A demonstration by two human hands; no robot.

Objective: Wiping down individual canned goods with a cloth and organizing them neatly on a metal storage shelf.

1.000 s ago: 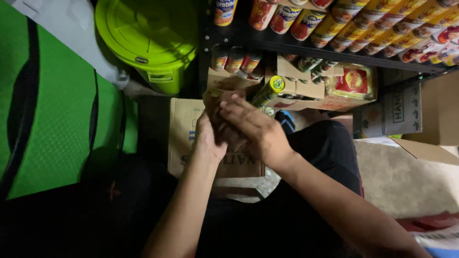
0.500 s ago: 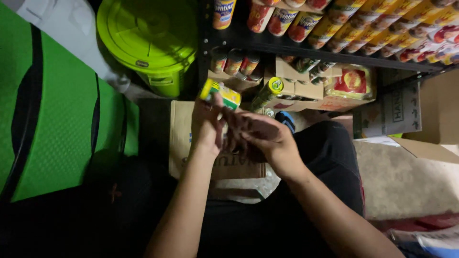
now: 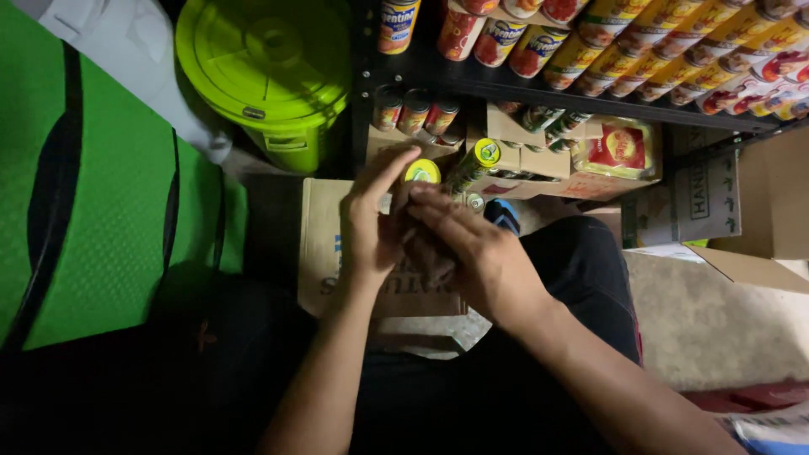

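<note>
Rows of red-and-yellow labelled tin cans [image 3: 640, 50] line the black shelf above a red-labelled plastic packet [image 3: 622, 149], brown cardboard cartons [image 3: 522, 152], and a small yellow-topped green can [image 3: 421, 172] between the hands.

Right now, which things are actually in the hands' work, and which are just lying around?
In hand:
- left hand and right hand, closed together on a small yellow-topped can
- flattened cardboard box beneath them

Lying about:
- green lidded bin
- shelf cans
- green bag
</note>
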